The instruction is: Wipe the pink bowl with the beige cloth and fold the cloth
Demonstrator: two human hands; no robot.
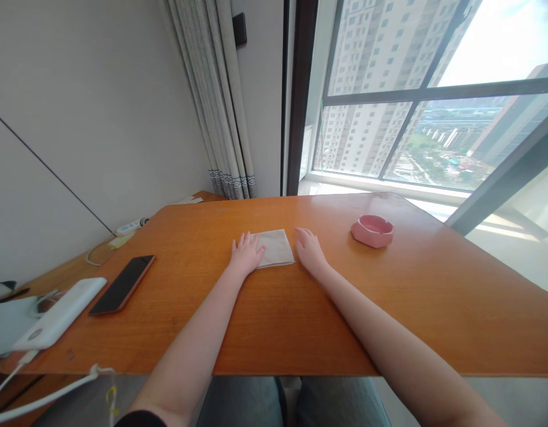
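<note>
A folded pale cloth (276,248) lies flat near the middle of the wooden table (203,237). On its left edge rests my left hand (247,254), palm down with the fingers spread. My right hand (309,250) is just to the right of the cloth, a small gap away from it. Its fingers are stretched out over the tabletop and grip nothing; whether they touch the wood I cannot tell.
A pink ashtray (372,230) stands to the right. A dark-screened phone (123,284) and a white power bank (60,314) with a cable lie at left. Further back are a power strip (130,226), a curtain (220,107) and a large window (389,130).
</note>
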